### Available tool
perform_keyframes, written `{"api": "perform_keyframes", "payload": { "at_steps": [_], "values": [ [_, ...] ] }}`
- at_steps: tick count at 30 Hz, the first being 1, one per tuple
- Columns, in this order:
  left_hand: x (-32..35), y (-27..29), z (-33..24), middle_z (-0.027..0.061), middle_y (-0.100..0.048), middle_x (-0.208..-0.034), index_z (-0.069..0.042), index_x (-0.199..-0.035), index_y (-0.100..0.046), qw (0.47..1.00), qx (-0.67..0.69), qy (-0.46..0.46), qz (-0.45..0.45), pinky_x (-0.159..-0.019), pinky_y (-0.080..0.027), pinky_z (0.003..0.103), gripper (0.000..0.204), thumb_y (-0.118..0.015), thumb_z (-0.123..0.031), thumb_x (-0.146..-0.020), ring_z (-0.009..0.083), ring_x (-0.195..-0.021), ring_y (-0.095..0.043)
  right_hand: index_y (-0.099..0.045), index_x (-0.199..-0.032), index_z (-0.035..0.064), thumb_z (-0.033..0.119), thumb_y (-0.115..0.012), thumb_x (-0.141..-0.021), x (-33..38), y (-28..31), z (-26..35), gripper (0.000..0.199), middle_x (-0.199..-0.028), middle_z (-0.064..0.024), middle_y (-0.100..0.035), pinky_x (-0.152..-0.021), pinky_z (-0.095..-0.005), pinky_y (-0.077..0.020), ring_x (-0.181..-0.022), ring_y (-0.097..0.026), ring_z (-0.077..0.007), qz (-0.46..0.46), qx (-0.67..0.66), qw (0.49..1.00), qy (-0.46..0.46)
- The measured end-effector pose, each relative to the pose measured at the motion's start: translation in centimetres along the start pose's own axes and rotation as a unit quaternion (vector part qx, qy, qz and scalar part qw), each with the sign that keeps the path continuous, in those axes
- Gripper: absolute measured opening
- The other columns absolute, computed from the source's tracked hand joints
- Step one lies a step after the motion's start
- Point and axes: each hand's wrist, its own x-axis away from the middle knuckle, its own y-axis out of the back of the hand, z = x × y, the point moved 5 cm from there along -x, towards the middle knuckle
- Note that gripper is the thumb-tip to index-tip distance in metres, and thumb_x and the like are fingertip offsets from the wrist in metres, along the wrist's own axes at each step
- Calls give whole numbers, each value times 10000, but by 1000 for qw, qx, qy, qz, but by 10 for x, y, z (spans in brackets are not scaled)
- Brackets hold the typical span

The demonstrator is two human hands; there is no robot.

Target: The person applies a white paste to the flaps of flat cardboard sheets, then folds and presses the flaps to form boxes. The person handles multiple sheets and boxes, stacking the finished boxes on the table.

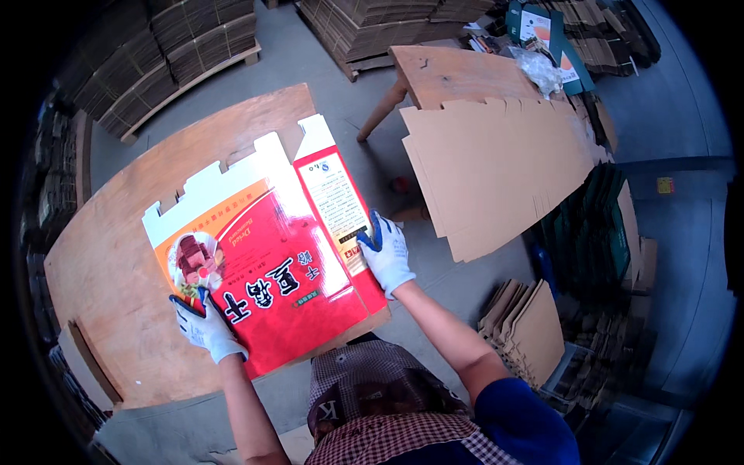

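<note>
from my end i see left hand [205,329] and right hand [387,260] both gripping side edges of flat red carton [267,232], over wooden table [108,271]. might crease imo if they pull unevenly.

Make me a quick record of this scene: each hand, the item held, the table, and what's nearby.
Left hand: gloved, gripping the red carton's left edge
Right hand: gloved, gripping its right edge
Item: flattened, printed cardboard, white flaps at the far side
Surface: wooden table beneath the carton
Nearby: brown cardboard sheets on a second table, to the right
</note>
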Motion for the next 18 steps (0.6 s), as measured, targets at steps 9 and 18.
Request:
{"api": "perform_keyframes", "payload": {
  "at_steps": [9, 18],
  "values": [
    [-1, 6, -11, 169, -521, -1445, -128, -1488, -456, 985, -23, -138, -99, -1043, -441, 470, 647, -621, -458, -957, 345, -1312, -503, -180, -1593, 93, 596, -727, -786, -40, 97, -70, 1097, -1643, -138, -204, -1112, -667, -265, -1474, -216, -463, 47, 401, 905, -135],
    [8, -1, -20, 127, -459, -1519, -154, -1518, -414, 994, -62, -84, -25, -1087, -399, 449, 631, -591, -433, -980, 317, -1358, -471, -198, -1552, -47, 133, -423, -976, -40, 143, -77, 644, -1554, -286, -325, -944, -586, -509, -1296, -483, -508, 106, 364, 919, -107]
  ]
}}
